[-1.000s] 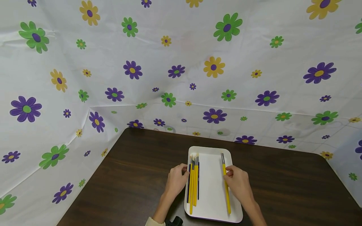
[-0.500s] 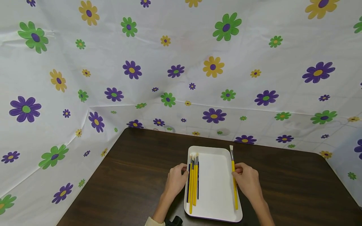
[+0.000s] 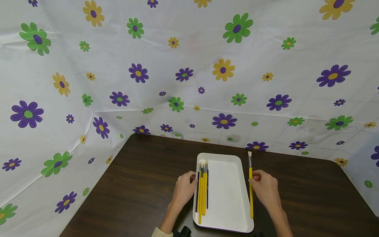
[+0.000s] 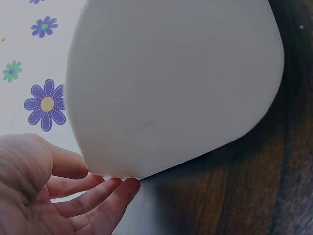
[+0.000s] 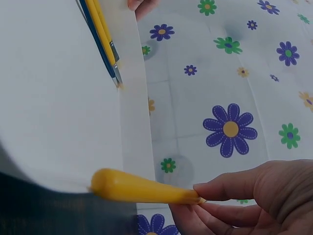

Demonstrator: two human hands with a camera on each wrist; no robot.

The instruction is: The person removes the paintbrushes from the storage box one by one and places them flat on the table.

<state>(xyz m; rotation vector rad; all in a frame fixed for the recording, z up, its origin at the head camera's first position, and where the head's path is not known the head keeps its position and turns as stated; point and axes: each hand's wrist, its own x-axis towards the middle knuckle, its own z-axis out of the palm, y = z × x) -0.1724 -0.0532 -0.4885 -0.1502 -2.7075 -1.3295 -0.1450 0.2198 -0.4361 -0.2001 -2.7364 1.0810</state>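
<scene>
A white rectangular tray [image 3: 228,194] lies on the table. My left hand [image 3: 184,189] holds its left rim, thumb on one side and fingers on the other in the left wrist view. Between thumb and fingers of my right hand [image 3: 266,189] is a yellow-handled paintbrush [image 3: 251,200] with flat pale bristles, pointing away from me. That brush is just outside the tray's right rim in the head view; its rounded handle end [image 5: 115,185] looms close in the right wrist view. Several yellow and dark-blue paintbrushes [image 3: 202,194] lie side by side along the tray's left side.
The dark wooden table [image 3: 148,184] extends to both sides of the tray. A white flower-patterned sheet [image 3: 195,59] hangs behind and to the left. A black object [image 3: 185,231] shows at the bottom edge by my left forearm.
My right hand has carried the yellow paintbrush rightward from inside the tray to beyond its right rim. The left hand and the other brushes have stayed in place.
</scene>
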